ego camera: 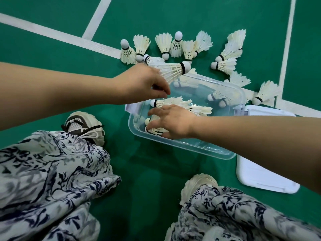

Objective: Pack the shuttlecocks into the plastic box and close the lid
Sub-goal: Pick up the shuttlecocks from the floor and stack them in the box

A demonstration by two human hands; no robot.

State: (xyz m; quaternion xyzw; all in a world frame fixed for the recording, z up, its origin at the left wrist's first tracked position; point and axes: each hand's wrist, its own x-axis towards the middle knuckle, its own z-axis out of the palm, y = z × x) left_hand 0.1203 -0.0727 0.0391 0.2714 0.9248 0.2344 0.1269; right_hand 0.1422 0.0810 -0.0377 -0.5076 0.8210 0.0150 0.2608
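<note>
Above the far left corner of the clear rectangular plastic box (182,146), the left hand (139,84) pinches a white feathered shuttlecock (174,71) by its skirt. The right hand (172,120), fingers spread, rests on packed shuttlecocks (173,101) inside. Judged light and brittle: hold gently near the cork.

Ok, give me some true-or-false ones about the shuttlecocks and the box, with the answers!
1. The lid is on the plastic box. False: it lies on the floor beside the box.
2. The left hand holds a shuttlecock. True.
3. The floor is red. False: it is green.
4. The right hand reaches inside the box. True.
5. Every shuttlecock is packed. False: many loose shuttlecocks lie on the floor.
</note>
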